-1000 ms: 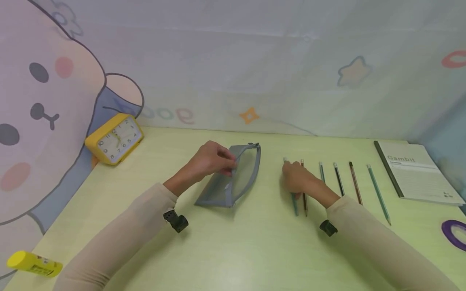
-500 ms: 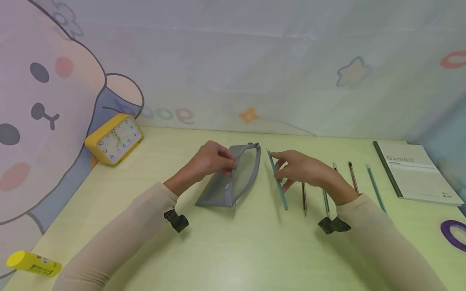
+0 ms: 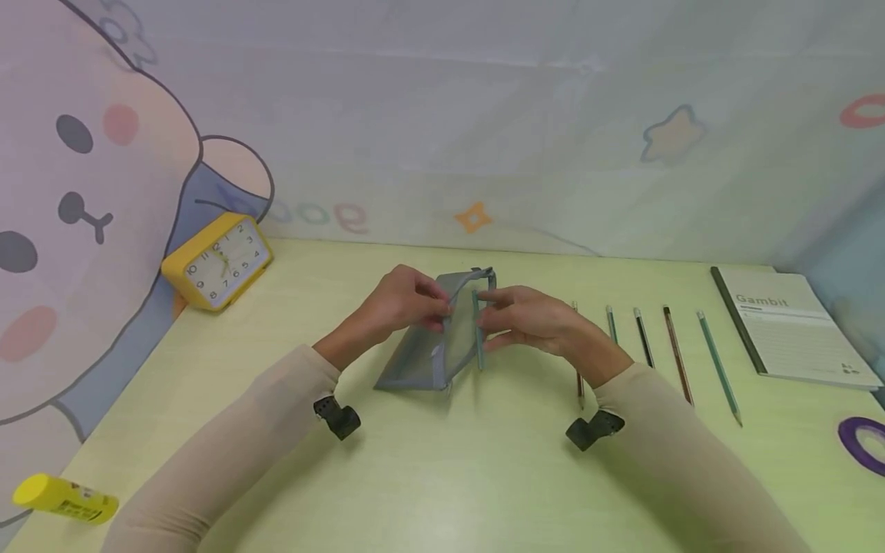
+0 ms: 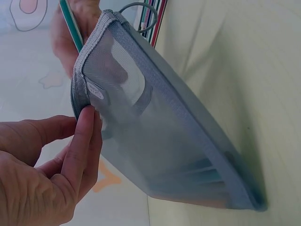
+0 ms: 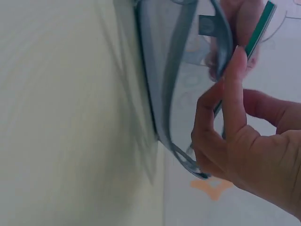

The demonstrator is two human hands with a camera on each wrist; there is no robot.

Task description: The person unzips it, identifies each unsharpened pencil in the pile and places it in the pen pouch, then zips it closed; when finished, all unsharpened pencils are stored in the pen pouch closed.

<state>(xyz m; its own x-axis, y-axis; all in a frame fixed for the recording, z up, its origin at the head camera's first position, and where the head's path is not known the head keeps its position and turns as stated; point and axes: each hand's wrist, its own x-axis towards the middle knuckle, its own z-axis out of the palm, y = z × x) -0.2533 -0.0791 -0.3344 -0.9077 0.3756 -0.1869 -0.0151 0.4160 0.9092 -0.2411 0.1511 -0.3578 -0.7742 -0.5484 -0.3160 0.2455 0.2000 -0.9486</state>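
A grey mesh pencil pouch [image 3: 442, 338] lies on the pale green desk [image 3: 456, 476], its top edge open. My left hand [image 3: 404, 299] pinches the pouch's upper rim [image 4: 82, 101] and holds it up. My right hand [image 3: 525, 316] pinches a teal pencil [image 3: 478, 338] and holds it at the pouch's mouth. In the right wrist view the teal pencil [image 5: 256, 40] shows behind the mesh pouch [image 5: 174, 84]. In the left wrist view the teal pencil [image 4: 70, 26] stands just beyond the rim.
Several pencils [image 3: 664, 346] lie in a row right of my hands. A notebook [image 3: 788, 326] and a purple tape roll [image 3: 864, 444] sit far right. A yellow clock [image 3: 217, 261] leans at the back left, a yellow glue stick [image 3: 65, 501] lies near left.
My right hand picked the teal pencil out of the row and carried it left to the pouch's mouth. The left hand kept its hold on the pouch rim.
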